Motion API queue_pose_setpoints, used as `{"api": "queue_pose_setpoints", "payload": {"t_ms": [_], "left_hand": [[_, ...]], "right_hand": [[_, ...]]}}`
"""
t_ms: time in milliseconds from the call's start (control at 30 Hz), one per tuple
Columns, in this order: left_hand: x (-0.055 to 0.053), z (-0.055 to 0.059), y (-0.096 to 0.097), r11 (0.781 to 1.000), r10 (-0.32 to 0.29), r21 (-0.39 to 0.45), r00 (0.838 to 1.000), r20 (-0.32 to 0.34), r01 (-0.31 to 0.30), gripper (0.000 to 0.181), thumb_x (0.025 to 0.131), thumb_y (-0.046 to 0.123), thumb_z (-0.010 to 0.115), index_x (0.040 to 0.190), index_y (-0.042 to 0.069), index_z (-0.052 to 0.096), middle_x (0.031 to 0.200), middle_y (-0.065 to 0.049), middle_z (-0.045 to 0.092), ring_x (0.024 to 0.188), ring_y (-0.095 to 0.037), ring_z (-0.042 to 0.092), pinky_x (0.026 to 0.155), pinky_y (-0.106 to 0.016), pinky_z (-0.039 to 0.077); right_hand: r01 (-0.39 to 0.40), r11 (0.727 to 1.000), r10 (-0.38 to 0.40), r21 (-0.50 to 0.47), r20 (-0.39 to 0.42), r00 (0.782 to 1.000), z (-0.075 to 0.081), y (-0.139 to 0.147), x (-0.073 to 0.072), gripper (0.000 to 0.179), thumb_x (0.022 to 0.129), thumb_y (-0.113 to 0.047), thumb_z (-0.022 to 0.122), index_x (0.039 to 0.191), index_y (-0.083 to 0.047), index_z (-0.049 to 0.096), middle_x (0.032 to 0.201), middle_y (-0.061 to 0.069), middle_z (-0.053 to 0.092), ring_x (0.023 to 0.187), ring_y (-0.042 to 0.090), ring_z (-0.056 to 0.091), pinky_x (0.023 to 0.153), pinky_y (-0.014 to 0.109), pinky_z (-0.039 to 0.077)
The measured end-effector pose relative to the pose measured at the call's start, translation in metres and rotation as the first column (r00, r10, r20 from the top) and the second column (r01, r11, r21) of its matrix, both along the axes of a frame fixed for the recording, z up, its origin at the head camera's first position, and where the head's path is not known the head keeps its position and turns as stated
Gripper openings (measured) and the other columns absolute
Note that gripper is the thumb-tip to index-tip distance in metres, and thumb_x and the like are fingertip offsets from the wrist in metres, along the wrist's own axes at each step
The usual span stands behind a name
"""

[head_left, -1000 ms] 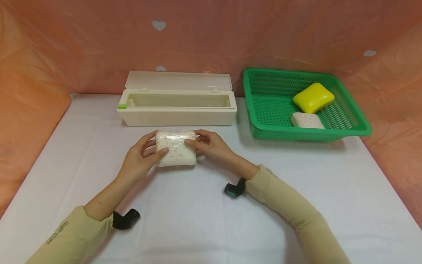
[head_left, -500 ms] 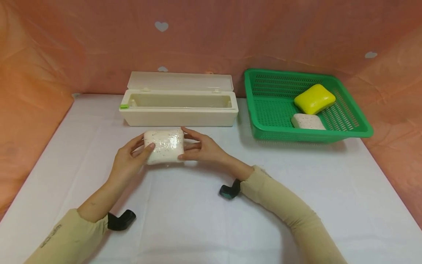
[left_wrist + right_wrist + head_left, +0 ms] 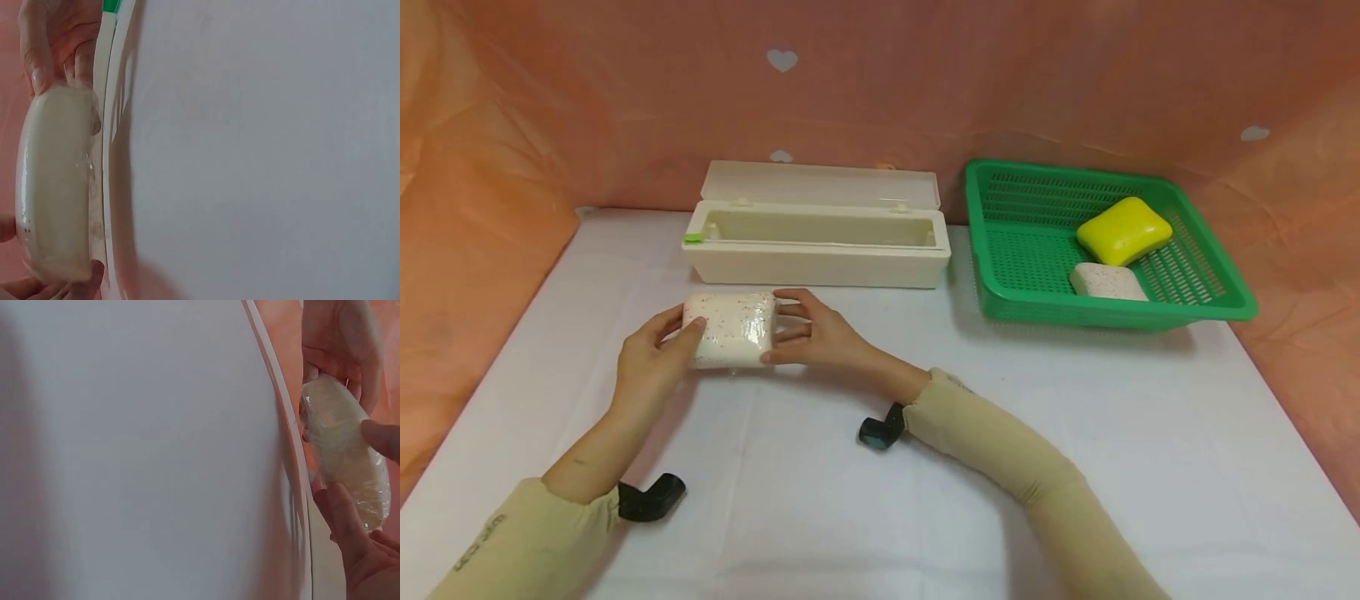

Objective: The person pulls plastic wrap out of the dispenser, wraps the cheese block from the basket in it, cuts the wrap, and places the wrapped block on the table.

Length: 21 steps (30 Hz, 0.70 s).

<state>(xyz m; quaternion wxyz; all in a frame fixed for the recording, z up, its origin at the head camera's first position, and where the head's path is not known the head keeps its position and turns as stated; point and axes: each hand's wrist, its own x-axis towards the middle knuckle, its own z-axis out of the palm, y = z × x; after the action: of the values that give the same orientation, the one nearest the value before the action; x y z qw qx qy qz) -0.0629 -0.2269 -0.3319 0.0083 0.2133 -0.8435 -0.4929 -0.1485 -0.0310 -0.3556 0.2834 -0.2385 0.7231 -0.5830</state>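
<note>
Film (image 3: 754, 321) wraps the speckled white block (image 3: 722, 325), glossy and clear; my left hand (image 3: 651, 358) pinches its left end and my right hand (image 3: 823, 335) pinches its right. I hold it over the white table (image 3: 820, 500), nearer me than the lidded box (image 3: 820, 267). Dark lettering marks my left sleeve (image 3: 523, 542), perhaps too blurred to read. The green basket (image 3: 1120, 312) holds a yellow block (image 3: 1123, 232) and a pale speckled one (image 3: 1107, 283).

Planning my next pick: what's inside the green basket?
The green basket holds a yellow bar and, nearer the camera, a speckled white bar. Its front wall hides the white bar's lower edge; the basket floor beneath both is covered.
</note>
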Motion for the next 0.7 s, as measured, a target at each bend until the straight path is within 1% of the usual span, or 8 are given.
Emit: {"api": "queue_pose_setpoints", "payload": {"t_ms": [33, 67, 133, 300, 433, 567, 600, 700], "left_hand": [[0.000, 0.000, -0.003, 1.000, 0.017, 0.001, 1.000, -0.001, -0.017, 0.061, 0.093, 0.043, 0.044, 0.142, 0.009, 0.036, 0.142, -0.014, 0.043, 0.127, -0.030, 0.045, 0.077, -0.008, 0.040], [0.000, 0.000, -0.005, 1.000, 0.031, 0.000, 1.000, 0.002, -0.031, 0.060, 0.093, 0.043, 0.044, 0.142, 0.009, 0.036, 0.142, -0.014, 0.043, 0.127, -0.030, 0.045, 0.071, -0.004, 0.039], [0.000, 0.000, -0.011, 0.998, 0.054, -0.013, 0.999, 0.003, -0.054, 0.059, 0.094, 0.041, 0.043, 0.142, 0.008, 0.035, 0.141, -0.016, 0.044, 0.126, -0.030, 0.046, 0.068, -0.003, 0.037], [0.001, -0.001, -0.026, 0.993, 0.107, -0.046, 0.994, 0.026, -0.106, 0.058, 0.094, 0.041, 0.039, 0.141, 0.006, 0.036, 0.138, -0.019, 0.046, 0.121, -0.025, 0.046, 0.072, -0.007, 0.035], [0.001, -0.002, -0.036, 0.987, 0.150, -0.058, 0.988, 0.043, -0.147, 0.058, 0.094, 0.041, 0.038, 0.141, 0.007, 0.037, 0.136, -0.018, 0.047, 0.121, -0.022, 0.046, 0.074, -0.008, 0.034], [0.001, -0.002, -0.043, 0.979, 0.197, -0.069, 0.979, 0.046, -0.194, 0.056, 0.094, 0.040, 0.038, 0.141, 0.009, 0.038, 0.136, -0.017, 0.048, 0.120, -0.021, 0.046, 0.075, -0.010, 0.033], [0.001, -0.002, -0.045, 0.976, 0.209, -0.068, 0.977, 0.044, -0.206, 0.055, 0.094, 0.040, 0.038, 0.140, 0.010, 0.038, 0.136, -0.017, 0.048, 0.118, -0.019, 0.047, 0.074, -0.010, 0.033], [0.001, -0.002, -0.052, 0.971, 0.235, -0.062, 0.971, 0.038, -0.232, 0.054, 0.094, 0.039, 0.039, 0.140, 0.011, 0.039, 0.135, -0.018, 0.049, 0.105, -0.010, 0.050, 0.071, -0.009, 0.034]], "right_hand": [[0.003, 1.000, -0.003, 0.015, -0.002, 1.000, 0.000, -0.005, -0.001, 0.076, 0.073, -0.005, 0.076, 0.136, -0.014, 0.034, 0.140, 0.013, 0.045, 0.107, 0.024, 0.063, 0.081, 0.023, 0.053], [0.007, 1.000, -0.007, 0.026, -0.001, 1.000, 0.000, -0.010, -0.001, 0.075, 0.073, -0.006, 0.077, 0.135, -0.014, 0.035, 0.139, 0.012, 0.047, 0.106, 0.022, 0.064, 0.080, 0.022, 0.052], [0.012, 0.999, -0.012, 0.048, -0.005, 1.000, -0.001, -0.021, -0.001, 0.073, 0.072, -0.009, 0.078, 0.132, -0.014, 0.037, 0.138, 0.011, 0.049, 0.102, 0.018, 0.065, 0.077, 0.019, 0.051], [0.022, 0.996, -0.019, 0.090, -0.036, 0.999, 0.002, -0.043, 0.001, 0.070, 0.070, -0.014, 0.080, 0.127, -0.014, 0.040, 0.133, 0.009, 0.054, 0.096, 0.012, 0.067, 0.075, 0.014, 0.047], [0.024, 0.991, -0.013, 0.128, -0.087, 0.996, 0.001, -0.059, 0.002, 0.069, 0.069, -0.018, 0.081, 0.126, -0.014, 0.041, 0.131, 0.007, 0.056, 0.096, 0.010, 0.067, 0.077, 0.011, 0.045], [0.024, 0.986, -0.002, 0.167, -0.132, 0.991, 0.001, -0.071, 0.002, 0.070, 0.069, -0.022, 0.081, 0.126, -0.015, 0.042, 0.128, 0.005, 0.058, 0.096, 0.006, 0.066, 0.079, 0.011, 0.043], [0.024, 0.985, 0.000, 0.173, -0.137, 0.991, 0.002, -0.073, 0.002, 0.070, 0.069, -0.023, 0.081, 0.126, -0.015, 0.042, 0.128, 0.005, 0.058, 0.097, 0.006, 0.065, 0.079, 0.011, 0.043], [0.021, 0.983, 0.006, 0.183, -0.145, 0.989, 0.004, -0.082, 0.002, 0.070, 0.069, -0.023, 0.081, 0.127, -0.014, 0.042, 0.126, 0.005, 0.059, 0.098, 0.006, 0.065, 0.081, 0.010, 0.043]]}}
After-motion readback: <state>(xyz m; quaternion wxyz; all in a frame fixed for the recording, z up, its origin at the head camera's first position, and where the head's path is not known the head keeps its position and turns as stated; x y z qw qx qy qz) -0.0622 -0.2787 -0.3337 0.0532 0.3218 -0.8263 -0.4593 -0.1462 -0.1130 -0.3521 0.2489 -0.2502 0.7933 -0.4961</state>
